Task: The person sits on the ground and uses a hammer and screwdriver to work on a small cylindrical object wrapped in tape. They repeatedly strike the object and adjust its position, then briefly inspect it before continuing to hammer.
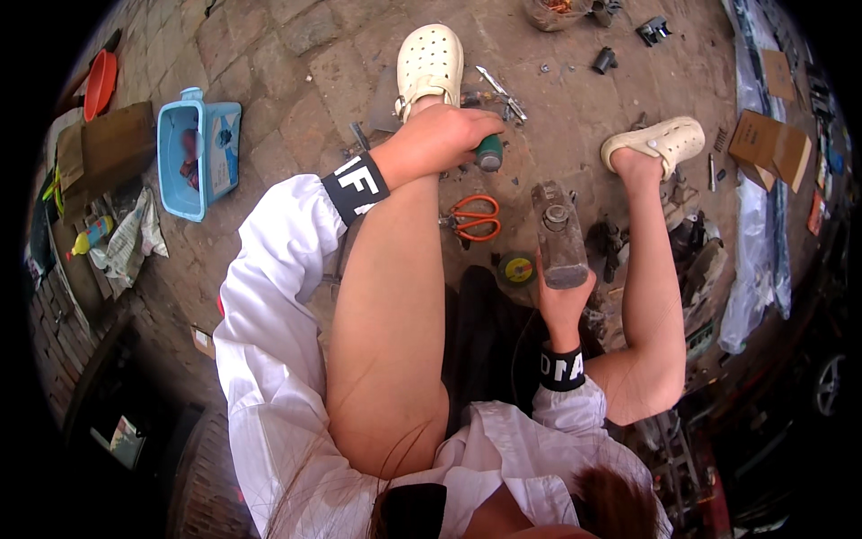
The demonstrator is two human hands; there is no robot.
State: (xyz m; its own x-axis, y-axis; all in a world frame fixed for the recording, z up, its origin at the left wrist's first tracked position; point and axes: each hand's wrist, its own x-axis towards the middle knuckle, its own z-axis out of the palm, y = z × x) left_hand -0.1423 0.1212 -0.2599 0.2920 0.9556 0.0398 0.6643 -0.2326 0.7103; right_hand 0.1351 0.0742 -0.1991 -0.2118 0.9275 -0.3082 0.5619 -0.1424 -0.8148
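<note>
My left hand (438, 139) is closed around a tool with a green handle (488, 153), just in front of my left knee. The fingers hide the rest of that tool, so its kind cannot be made out. My right hand (566, 305) grips a hammer (560, 235) with a heavy, worn steel head, raised between my legs. Its handle is mostly hidden behind the head and hand. Below the left hand, orange-handled scissors (476, 218) lie on the ground. A round yellow-green disc (517, 269) rests beside the hammer.
A blue plastic basket (199, 162) stands at left, near a cardboard box (108, 148) and a red basin (101, 85). Metal parts (696, 247) are scattered by my right leg. An opened carton (768, 148) and plastic sheeting (750, 260) lie at far right.
</note>
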